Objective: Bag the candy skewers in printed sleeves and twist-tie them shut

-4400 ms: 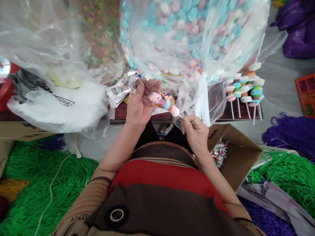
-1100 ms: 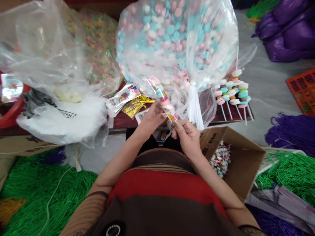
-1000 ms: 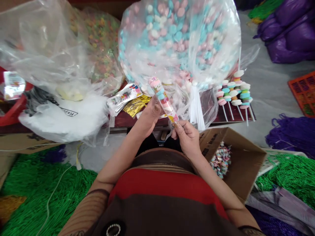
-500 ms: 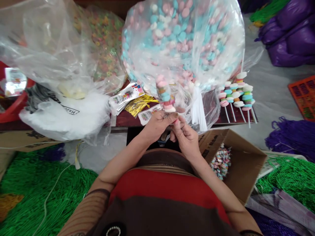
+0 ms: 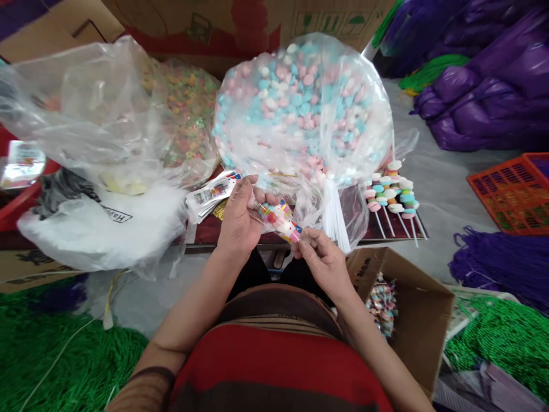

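Observation:
A candy skewer in a clear, brightly printed wrapper (image 5: pixel 281 220) lies slantwise between my hands, its lower end toward the right. My left hand (image 5: pixel 242 214) grips its upper left end, thumb on top. The fingers of my right hand (image 5: pixel 321 257) pinch the lower right end. A stack of flat printed wrappers (image 5: pixel 210 195) lies beside my left hand on the table. Gold twist ties (image 5: pixel 220 210) show partly behind that hand. White sticks (image 5: pixel 335 220) stand bunched just beyond my right hand. Several unwrapped marshmallow skewers (image 5: pixel 392 194) rest at the table's right end.
A big clear bag of pink, blue and white marshmallows (image 5: pixel 295 103) sits behind my hands. Left of it are a bag of ring candies (image 5: pixel 189 114) and a white plastic bag (image 5: pixel 103 229). Below right, an open cardboard box (image 5: pixel 422 309) holds wrapped candies. An orange crate (image 5: pixel 510 191) stands farther right.
The wrapped skewer has gone from upright to slanting down to the right. My left hand has moved up and left to its upper end; my right hand is at the lower end. The view has tilted upward.

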A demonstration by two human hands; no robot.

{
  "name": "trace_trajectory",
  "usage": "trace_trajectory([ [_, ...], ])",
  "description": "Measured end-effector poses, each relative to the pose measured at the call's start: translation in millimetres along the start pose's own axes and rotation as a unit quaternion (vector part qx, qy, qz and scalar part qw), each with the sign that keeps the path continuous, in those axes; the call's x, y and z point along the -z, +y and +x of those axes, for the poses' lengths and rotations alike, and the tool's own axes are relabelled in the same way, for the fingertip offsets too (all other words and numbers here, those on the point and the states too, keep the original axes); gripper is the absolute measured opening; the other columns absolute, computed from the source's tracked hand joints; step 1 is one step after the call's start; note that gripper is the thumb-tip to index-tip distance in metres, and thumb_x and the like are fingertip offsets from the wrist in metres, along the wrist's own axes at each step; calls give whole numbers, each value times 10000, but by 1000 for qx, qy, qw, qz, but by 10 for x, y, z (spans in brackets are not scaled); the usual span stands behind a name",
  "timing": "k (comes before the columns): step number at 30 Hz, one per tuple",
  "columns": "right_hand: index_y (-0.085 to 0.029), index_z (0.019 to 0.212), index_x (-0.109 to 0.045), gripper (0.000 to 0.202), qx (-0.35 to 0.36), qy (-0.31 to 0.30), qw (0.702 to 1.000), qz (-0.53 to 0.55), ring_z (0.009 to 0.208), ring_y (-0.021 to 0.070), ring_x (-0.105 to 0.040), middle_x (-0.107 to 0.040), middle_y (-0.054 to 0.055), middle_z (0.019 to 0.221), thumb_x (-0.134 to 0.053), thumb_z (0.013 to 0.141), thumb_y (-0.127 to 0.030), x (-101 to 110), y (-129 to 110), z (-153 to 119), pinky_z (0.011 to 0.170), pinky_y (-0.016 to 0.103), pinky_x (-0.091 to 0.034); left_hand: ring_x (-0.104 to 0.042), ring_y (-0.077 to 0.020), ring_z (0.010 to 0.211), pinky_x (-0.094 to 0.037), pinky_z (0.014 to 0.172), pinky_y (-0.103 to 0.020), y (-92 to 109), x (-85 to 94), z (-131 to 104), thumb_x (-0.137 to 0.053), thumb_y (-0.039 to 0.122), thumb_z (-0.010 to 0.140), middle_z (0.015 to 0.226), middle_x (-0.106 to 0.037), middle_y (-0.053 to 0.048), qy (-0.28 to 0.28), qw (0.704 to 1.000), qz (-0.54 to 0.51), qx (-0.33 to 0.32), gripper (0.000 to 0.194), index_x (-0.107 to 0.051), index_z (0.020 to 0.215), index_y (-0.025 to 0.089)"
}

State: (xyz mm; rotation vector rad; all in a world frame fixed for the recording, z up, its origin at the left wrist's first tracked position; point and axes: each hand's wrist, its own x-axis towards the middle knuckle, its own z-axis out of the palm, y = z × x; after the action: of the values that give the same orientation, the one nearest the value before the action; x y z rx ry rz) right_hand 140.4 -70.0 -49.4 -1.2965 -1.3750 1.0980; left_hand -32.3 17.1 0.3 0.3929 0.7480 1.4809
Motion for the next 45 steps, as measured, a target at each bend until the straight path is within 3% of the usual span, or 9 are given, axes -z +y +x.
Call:
trace_trajectory([
  [5, -254, 1147, -699, 264, -33, 62, 995, 76, 789, 153, -720, -782, 36, 1022, -622, 969, -433, 144, -148, 148, 734, 298, -595, -537, -75, 493, -539, 625, -228, -36, -17, 69, -645, 261, 979, 492, -427, 105, 24, 999, -24, 20, 125, -643, 877, 188],
  [7, -250, 1167, -718, 316, -45, 19, 996, 76, 763, 158, -711, -781, 39, 987, -630, 958, -470, 120, -193, 194, 697, 298, -586, -512, -74, 478, -528, 605, -229, -32, -47, 91, -643, 258, 981, 490, -418, 106, 29, 999, -32, 28, 119, -645, 885, 187],
  [10, -226, 1250, -724, 440, -80, -76, 991, 81, 651, 146, -664, -740, 12, 757, -655, 930, -520, 16, -191, 229, 647, 294, -566, -488, -72, 464, -516, 592, -229, -4, -102, 120, -659, 258, 972, 488, -412, 107, 38, 998, -41, 27, 114, -643, 882, 191],
  [13, -219, 1318, -699, 558, -100, -98, 984, 112, 610, 129, -631, -724, 5, 733, -721, 871, -552, -75, -126, 244, 599, 273, -537, -478, -66, 457, -504, 582, -223, 21, -128, 144, -691, 274, 952, 493, -408, 112, 43, 998, -41, 15, 119, -638, 881, 194],
  [21, -194, 1054, -736, 485, -93, -46, 992, 72, 488, 110, -570, -741, 24, 705, -665, 877, -641, -206, -110, 234, 452, 227, -465, -524, -57, 495, -490, 588, -217, -76, -144, 101, -793, 380, 861, 562, -494, 105, 8, 999, -35, 7, 243, -635, 945, 217],
  [28, -225, 1175, -730, 373, 17, -39, 998, -45, 657, 168, -686, -778, 41, 824, -622, 948, -501, -203, -129, 260, 602, 276, -546, -457, -47, 436, -428, 509, -204, -48, -181, 160, -782, 358, 865, 540, -434, 114, 9, 1000, -18, 8, 206, -629, 935, 239],
  [34, -235, 1012, -791, 204, 56, -67, 991, -96, 795, 197, -745, -819, 25, 918, -663, 905, -353, -117, -229, 351, 734, 302, -564, -472, -47, 431, -426, 489, -195, -34, -194, 138, -757, 351, 888, 544, -464, 102, -36, 998, 24, 45, 168, -652, 945, 232],
  [39, -258, 954, -774, 147, 86, 8, 984, -155, 788, 209, -751, -818, 27, 903, -674, 868, -323, -152, -256, 351, 731, 319, -579, -464, -46, 426, -412, 466, -192, -99, -187, 129, -733, 331, 908, 539, -463, 92, -20, 998, 10, 51, 123, -665, 936, 232],
  [45, -272, 1021, -694, 191, 88, 56, 988, -110, 851, 216, -758, -802, 31, 959, -606, 856, -235, -260, -98, 371, 786, 352, -608, -442, -52, 429, -400, 479, -209, -264, -183, 57, -696, 299, 926, 538, -446, 93, 8, 999, 9, 36, 77, -656, 913, 234],
])
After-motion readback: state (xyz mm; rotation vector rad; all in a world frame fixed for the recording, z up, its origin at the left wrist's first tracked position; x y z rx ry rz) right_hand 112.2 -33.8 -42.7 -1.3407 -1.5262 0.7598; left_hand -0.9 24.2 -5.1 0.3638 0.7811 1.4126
